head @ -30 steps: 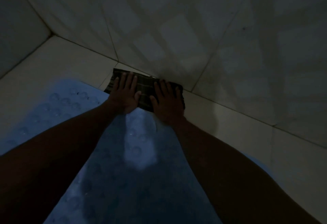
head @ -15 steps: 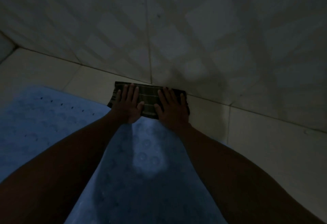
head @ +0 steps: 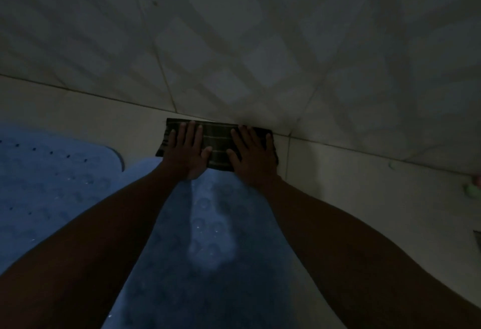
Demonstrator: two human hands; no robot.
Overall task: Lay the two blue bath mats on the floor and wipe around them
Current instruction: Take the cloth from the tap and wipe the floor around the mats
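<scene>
Two blue bath mats lie flat on the pale tiled floor in dim light. One mat (head: 52, 185) fills the left side; the other mat (head: 208, 237) runs between my forearms toward the bottom edge. A dark striped cloth (head: 220, 146), folded into a rectangle, lies on the floor just beyond the second mat, against the foot of the wall. My left hand (head: 186, 153) presses flat on the cloth's left half, fingers spread. My right hand (head: 253, 155) presses flat on its right half in the same way.
A tiled wall (head: 234, 42) rises right behind the cloth. Bare floor tiles (head: 351, 198) stretch to the right. A small greenish thing (head: 472, 190) lies at the far right edge, and a dark corner (head: 477, 240) of something shows below it.
Both hands have slid the cloth to the right along the foot of the wall. The view has followed, and the left mat's rounded end now shows.
</scene>
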